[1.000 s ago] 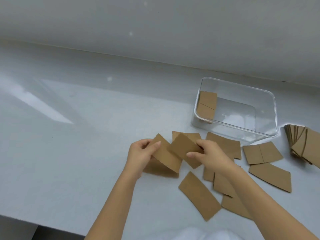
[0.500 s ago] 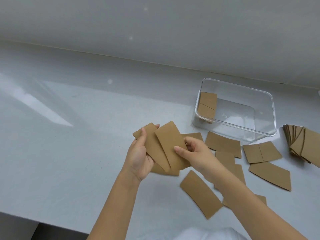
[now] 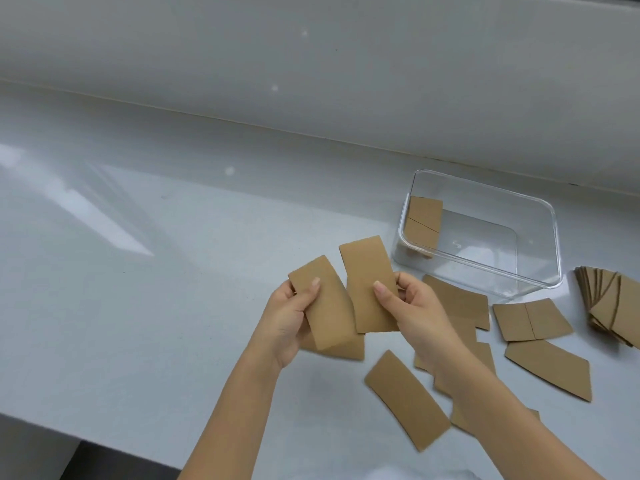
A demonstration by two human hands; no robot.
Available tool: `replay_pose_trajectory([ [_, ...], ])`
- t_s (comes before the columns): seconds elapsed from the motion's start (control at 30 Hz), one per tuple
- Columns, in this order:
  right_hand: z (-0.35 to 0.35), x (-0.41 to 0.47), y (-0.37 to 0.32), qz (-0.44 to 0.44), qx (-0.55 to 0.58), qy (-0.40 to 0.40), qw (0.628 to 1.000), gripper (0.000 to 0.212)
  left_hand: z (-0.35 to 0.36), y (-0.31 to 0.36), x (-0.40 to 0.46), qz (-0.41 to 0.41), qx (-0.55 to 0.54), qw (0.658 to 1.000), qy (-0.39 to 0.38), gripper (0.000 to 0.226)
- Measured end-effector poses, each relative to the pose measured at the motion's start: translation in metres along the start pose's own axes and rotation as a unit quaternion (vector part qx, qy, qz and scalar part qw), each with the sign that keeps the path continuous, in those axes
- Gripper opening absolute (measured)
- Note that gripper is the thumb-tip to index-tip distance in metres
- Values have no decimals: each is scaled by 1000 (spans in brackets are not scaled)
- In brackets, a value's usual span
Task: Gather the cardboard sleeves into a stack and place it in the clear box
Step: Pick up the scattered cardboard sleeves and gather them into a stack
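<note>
My left hand [image 3: 289, 320] grips a brown cardboard sleeve [image 3: 322, 303], held up above the white counter. Beside it, my right hand [image 3: 412, 310] grips a second sleeve [image 3: 369, 282], whose left edge overlaps the first. Another sleeve [image 3: 349, 349] lies flat under them. Several more sleeves lie loose on the counter, among them one [image 3: 405, 398] near my right forearm and others [image 3: 531, 320] in front of the clear box [image 3: 550, 282]. A few sleeves [image 3: 424, 221] lean against the box's left inner wall.
A fanned pile of sleeves [image 3: 613, 306] sits at the right edge, beside the box. The counter [image 3: 138, 306] meets a white wall behind. Its front edge drops to a dark floor at the lower left.
Both hands have lifted the sleeves off the counter and turned them upright. The two held sleeves have drawn a little apart and now stand side by side.
</note>
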State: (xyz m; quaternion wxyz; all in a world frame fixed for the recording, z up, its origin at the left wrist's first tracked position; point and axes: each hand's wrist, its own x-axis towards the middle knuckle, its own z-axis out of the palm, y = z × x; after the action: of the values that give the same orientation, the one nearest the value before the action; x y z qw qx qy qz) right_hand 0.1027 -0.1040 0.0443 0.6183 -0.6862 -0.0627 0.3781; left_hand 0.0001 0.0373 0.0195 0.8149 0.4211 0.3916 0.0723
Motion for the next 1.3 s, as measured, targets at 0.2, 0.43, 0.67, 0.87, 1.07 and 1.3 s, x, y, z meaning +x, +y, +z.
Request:
replay_pose_trajectory([
  [0.2,8,1,10,54,-148,-62,986,11,18,-7,-7,-18,-64,998,16,31],
  [0.43,31,-2,7,-67,-440,-45,894,40,10,-14,-9,-72,-73,991,-83,48],
  [0.67,16,38,21,-105,-554,-1,826,17,-40,1,1,49,-229,972,17,46],
  [0.87,23,39,45,-108,-600,-84,788,53,-60,8,3,37,-219,974,49,30],
  [1.07,47,31,59,-148,-657,-119,729,52,-53,6,9,25,-233,970,72,19],
  [1.3,50,25,53,-103,-608,-207,759,33,-51,9,10,23,-196,978,61,11],
])
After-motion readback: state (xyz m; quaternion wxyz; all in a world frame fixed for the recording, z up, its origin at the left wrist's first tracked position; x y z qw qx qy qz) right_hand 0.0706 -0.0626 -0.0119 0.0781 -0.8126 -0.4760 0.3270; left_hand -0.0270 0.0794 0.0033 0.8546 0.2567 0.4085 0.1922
